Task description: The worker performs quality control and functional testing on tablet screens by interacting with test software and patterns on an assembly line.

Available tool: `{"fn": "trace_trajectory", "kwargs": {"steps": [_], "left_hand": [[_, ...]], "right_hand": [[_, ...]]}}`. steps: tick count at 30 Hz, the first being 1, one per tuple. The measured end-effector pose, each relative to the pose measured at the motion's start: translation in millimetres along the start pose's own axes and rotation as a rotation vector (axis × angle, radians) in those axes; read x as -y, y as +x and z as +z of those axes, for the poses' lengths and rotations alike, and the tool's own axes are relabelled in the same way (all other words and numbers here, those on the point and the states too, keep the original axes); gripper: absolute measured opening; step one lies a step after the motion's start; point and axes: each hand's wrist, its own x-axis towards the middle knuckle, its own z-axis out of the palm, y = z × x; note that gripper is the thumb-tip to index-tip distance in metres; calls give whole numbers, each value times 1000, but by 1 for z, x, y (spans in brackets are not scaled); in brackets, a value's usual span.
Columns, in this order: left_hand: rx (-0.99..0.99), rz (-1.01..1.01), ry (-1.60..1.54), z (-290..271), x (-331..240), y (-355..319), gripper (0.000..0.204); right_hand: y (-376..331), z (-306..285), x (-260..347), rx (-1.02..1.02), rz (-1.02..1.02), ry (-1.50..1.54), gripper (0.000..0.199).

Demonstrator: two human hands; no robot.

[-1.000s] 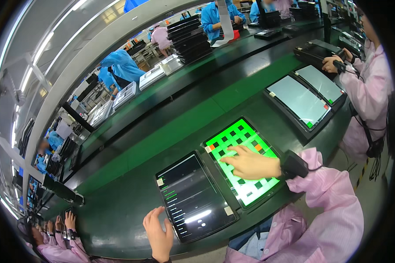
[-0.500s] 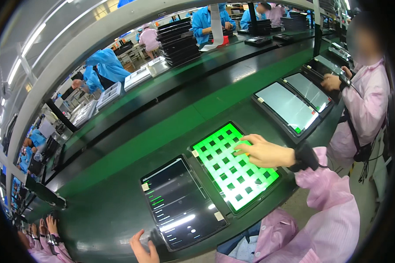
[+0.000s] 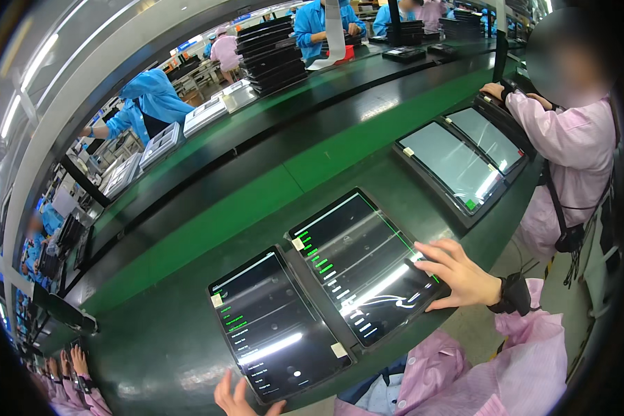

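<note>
Two black tablets lie side by side in front of me on the green worktop [image 3: 159,305]. Both screens show a dark list with green and white lines of text. My right hand [image 3: 461,277], a black band at its wrist, rests at the right edge of the right tablet [image 3: 360,267], fingers spread and fingertips over the screen's side. By the lower left corner of the left tablet [image 3: 277,326] is my left hand [image 3: 236,399], fingers apart and partly cut off by the lower edge. Neither hand grips anything. Pale square stickers sit on the tablets' edges.
Two more tablets [image 3: 451,163] lie at the right, beside a person in a pink coat [image 3: 565,139]. A stack of black trays [image 3: 270,59] stands across the bench. Another person's hands [image 3: 76,364] are at the lower left. A grey metal frame [image 3: 62,128] spans the left.
The right tablet's screen has gone from a green checkered pattern to the dark list. My right hand has moved from over the screen toward its lower right edge. The pink-coated person's arms have shifted.
</note>
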Motion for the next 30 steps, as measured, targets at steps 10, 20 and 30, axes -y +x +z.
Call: {"fn": "trace_trajectory", "kwargs": {"steps": [10, 20, 30], "left_hand": [[-342, 8, 62, 47, 41, 134, 71], [-604, -49, 106, 117, 40, 277, 63], [-385, 141, -6, 112, 39, 269, 36]], "right_hand": [[101, 23, -36, -224, 31, -131, 91], [216, 86, -97, -568, 133, -252, 65], [24, -8, -69, -657, 357, -114, 37]]}}
